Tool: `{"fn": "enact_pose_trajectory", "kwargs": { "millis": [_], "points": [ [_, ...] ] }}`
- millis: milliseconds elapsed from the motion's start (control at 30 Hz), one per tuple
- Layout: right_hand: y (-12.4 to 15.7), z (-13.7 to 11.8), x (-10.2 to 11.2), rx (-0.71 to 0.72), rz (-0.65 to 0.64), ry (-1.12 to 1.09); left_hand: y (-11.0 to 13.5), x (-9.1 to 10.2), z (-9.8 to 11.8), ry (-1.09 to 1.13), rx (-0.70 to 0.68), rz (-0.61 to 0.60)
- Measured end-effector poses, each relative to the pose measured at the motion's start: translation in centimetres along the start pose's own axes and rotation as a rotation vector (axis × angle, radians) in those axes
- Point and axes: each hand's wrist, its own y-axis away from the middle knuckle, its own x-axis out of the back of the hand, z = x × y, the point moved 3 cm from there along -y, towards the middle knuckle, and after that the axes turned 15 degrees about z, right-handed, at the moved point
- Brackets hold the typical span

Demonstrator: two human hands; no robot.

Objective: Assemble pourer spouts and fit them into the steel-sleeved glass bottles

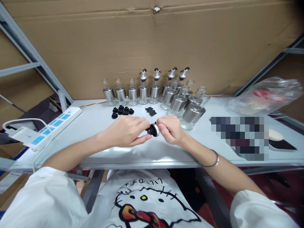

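Observation:
Above the front part of the table, a bottle pourer (155,130) with a black ribbed stopper and a silver collar is held between my two hands. My left hand (129,130) pinches the black stopper end between thumb and fingers. Closed in a fist at the collar side, my right hand (171,129) covers the spout end. Beyond my left hand lies a cluster of black stoppers (122,110). A small pile of black levers (151,111) sits just past the pourer.
Glass bottles with steel sleeves (132,92) line the back; several carry pourers (156,74). More bottles (193,113) stand beyond my right hand. A power strip (57,126) lies at left, a plastic bag (263,98) and a dark flat object (282,145) at right.

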Motion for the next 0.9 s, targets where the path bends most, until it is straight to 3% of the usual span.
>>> {"fn": "enact_pose_trajectory", "kwargs": {
  "millis": [167, 300, 367, 500, 600, 767, 900],
  "points": [
    [0.0, 0.0, -0.2, -0.049, -0.004, 0.004, 0.3, -1.2, 0.3, -0.156, 0.029, 0.057],
    [0.1, -0.3, -0.4, -0.11, -0.038, -0.067, 0.7, -1.6, 1.0, -0.174, -0.003, 0.235],
    [0.2, 0.0, -0.8, -0.31, -0.124, -0.174, 0.9, -1.9, 0.8, -0.179, -0.013, 0.305],
    [1.2, 1.0, -2.1, -0.967, -0.435, -0.695, 1.4, -2.8, -0.3, -0.179, 0.009, 0.296],
    [1.6, 1.1, -2.5, -1.223, -0.586, -1.074, 1.7, -3.4, -0.8, -0.15, -0.011, 0.283],
    [2.5, 0.4, -2.1, -1.343, -0.829, -1.298, 2.1, -3.7, -0.5, -0.011, -0.115, 0.287],
    [2.9, -0.2, -2.4, -1.296, -0.837, -1.36, 2.2, -3.3, -0.7, 0.068, -0.226, 0.293]
  ]
}}
